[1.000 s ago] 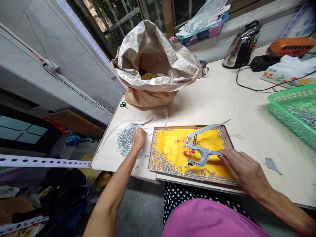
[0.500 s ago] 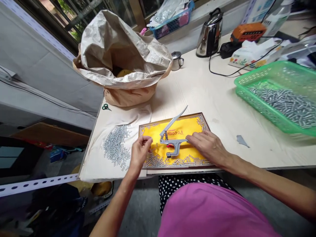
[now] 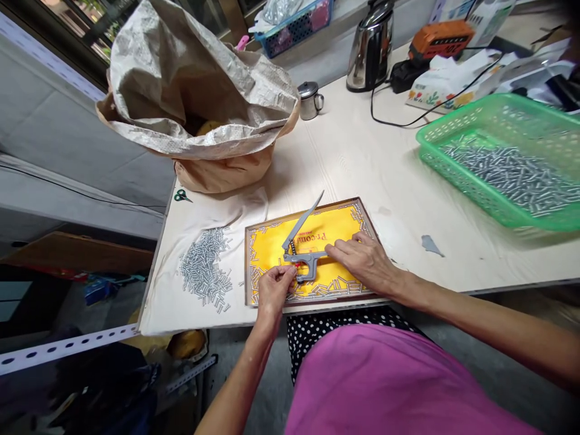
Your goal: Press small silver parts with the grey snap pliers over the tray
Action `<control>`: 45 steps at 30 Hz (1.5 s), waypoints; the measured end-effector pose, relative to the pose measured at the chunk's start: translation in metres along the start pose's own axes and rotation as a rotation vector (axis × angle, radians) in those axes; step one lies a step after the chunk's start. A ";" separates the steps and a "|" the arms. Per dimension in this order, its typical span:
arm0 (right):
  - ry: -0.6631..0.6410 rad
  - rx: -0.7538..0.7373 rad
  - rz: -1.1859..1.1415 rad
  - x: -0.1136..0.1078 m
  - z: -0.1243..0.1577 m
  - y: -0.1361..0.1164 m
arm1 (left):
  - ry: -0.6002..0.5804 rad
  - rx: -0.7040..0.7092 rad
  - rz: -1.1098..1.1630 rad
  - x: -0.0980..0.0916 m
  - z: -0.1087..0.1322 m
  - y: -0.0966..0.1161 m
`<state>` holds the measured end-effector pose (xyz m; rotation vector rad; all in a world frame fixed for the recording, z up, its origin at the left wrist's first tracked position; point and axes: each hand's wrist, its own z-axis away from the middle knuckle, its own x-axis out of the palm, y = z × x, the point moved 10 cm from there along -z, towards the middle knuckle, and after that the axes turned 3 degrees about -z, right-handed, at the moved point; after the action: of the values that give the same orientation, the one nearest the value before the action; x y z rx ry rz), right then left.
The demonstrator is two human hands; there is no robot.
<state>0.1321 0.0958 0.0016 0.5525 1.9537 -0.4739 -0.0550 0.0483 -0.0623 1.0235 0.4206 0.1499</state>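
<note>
In the head view, my right hand (image 3: pixel 360 258) is closed around one handle of grey hand pliers (image 3: pixel 310 263). The other handle slants up and apart, with a dark spring and a red part near the jaw. My left hand (image 3: pixel 275 289) is pinched at the jaw; whatever is between its fingertips is too small to make out. Both hands are over a shallow brown-rimmed tray (image 3: pixel 248 266) with a yellow lining. Small metal pins (image 3: pixel 333 286) lie along its edges. To the left, a heap of similar pins (image 3: pixel 203 266) rests on pale cloth.
An open woven sack (image 3: pixel 226 166) stands behind on the table. At the right is a green basket (image 3: pixel 480 202) with many metal pieces. Further back are a lidded metal mug (image 3: pixel 310 101), a kettle (image 3: pixel 369 54) and its cord. Small green scissors (image 3: pixel 182 196) lie near the left edge.
My left hand has moved right, from beside the pliers to their jaw. My right hand still grips the handle. The whole view has shifted slightly.
</note>
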 end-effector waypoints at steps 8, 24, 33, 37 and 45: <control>-0.100 -0.001 -0.099 0.015 0.003 0.000 | -0.065 -0.103 -0.084 0.010 0.001 -0.002; -0.266 0.157 -0.200 0.041 0.005 0.014 | -0.214 -0.214 -0.251 0.015 -0.008 -0.001; -0.256 0.119 -0.148 0.038 0.004 0.009 | -0.169 -0.193 -0.290 0.014 -0.007 -0.002; -0.248 0.127 -0.107 0.036 0.001 0.011 | -0.176 -0.204 -0.317 0.014 -0.010 -0.004; -0.161 0.041 -0.130 0.026 -0.025 0.038 | -0.157 -0.184 -0.316 0.015 -0.005 0.001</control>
<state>0.1260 0.1452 -0.0146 0.4013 1.8354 -0.6225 -0.0433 0.0573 -0.0678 0.7706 0.4118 -0.1713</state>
